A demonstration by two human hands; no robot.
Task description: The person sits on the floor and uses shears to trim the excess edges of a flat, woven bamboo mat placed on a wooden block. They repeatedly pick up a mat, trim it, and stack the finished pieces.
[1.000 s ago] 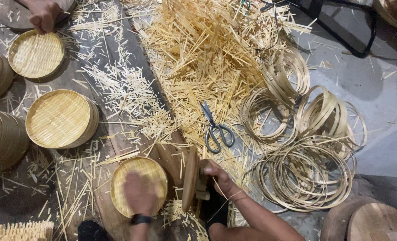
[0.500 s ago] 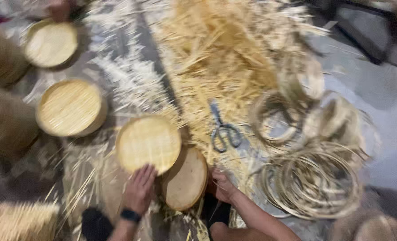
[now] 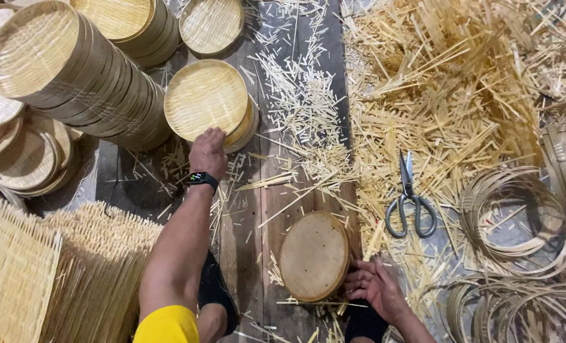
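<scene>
My left hand [image 3: 208, 152] reaches forward and holds the near edge of a round woven bamboo tray [image 3: 205, 98] that lies on a short stack of the same trays. A dark watch sits on that wrist. My right hand [image 3: 375, 286] rests low at the right rim of a round wooden disc [image 3: 314, 255] lying on the plank floor; its fingers curl against the rim. Grey-handled scissors [image 3: 410, 206] lie among bamboo strips a little to the right of the disc.
A long leaning stack of woven trays [image 3: 73, 76] lies at the upper left, with more trays [image 3: 211, 24] behind it. Square woven mats [image 3: 54, 273] are piled at the lower left. A heap of bamboo offcuts [image 3: 448, 89] covers the upper right; coiled bamboo rings [image 3: 511, 216] lie at the right.
My left hand has carried the woven tray forward and to the left, onto the short stack. The view has swung left. My right hand stays by the wooden disc, which now lies flat.
</scene>
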